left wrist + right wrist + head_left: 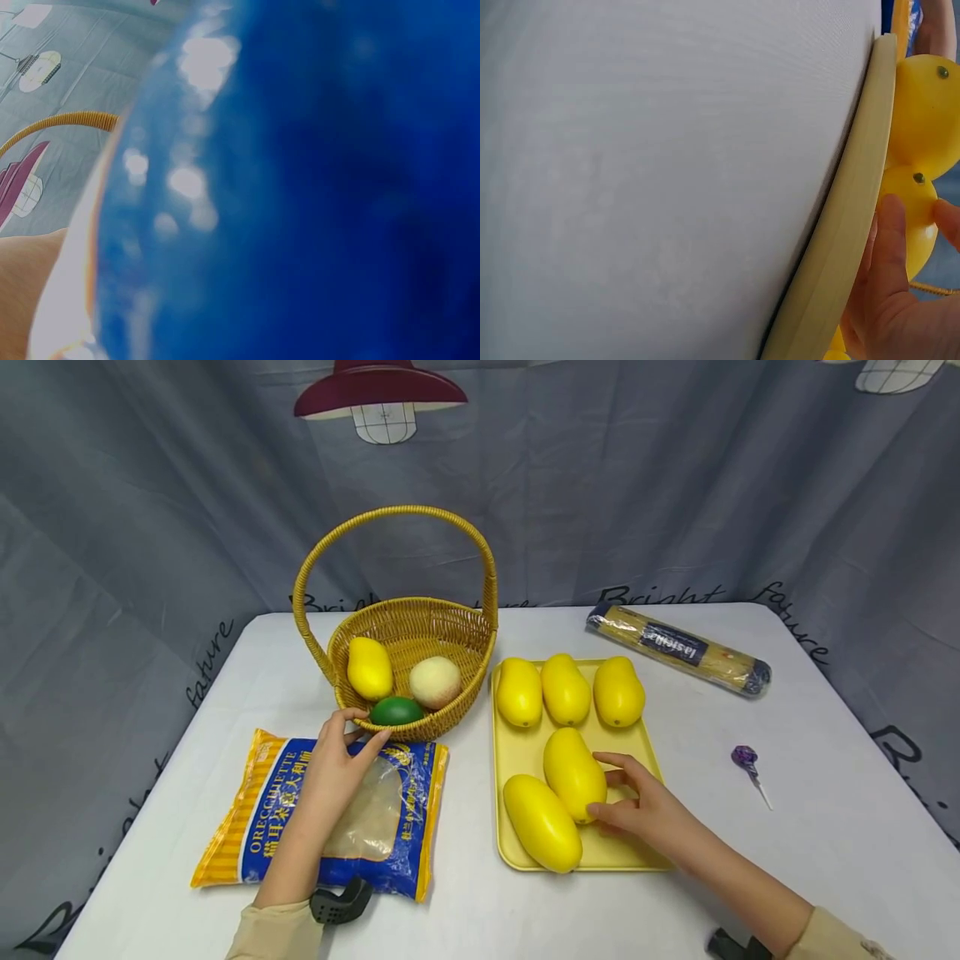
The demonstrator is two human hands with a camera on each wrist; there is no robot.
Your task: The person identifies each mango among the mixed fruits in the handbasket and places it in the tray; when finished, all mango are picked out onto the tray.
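Observation:
My left hand (337,768) is at the front rim of a wicker basket (480,693), its fingers over the edge and its thumb outside, gripping the rim. Inside the basket lie a yellow mango (370,668), a pale peach (435,682) and a smooth green oval fruit (396,711). On a yellow tray (637,852), my right hand (637,797) holds a mango (573,772) between thumb and fingers. Another mango (542,822) lies against it at the front left. Three more mangoes (566,691) line the back of the tray. Blue packaging fills most of the left wrist view.
A blue and yellow bag of orecchiette (375,810) lies beneath my left forearm, in front of the basket. Behind the tray to the right is a pack of spaghetti (675,647). A purple lollipop (746,758) lies right of the tray. The basket's tall handle (397,510) arches upward.

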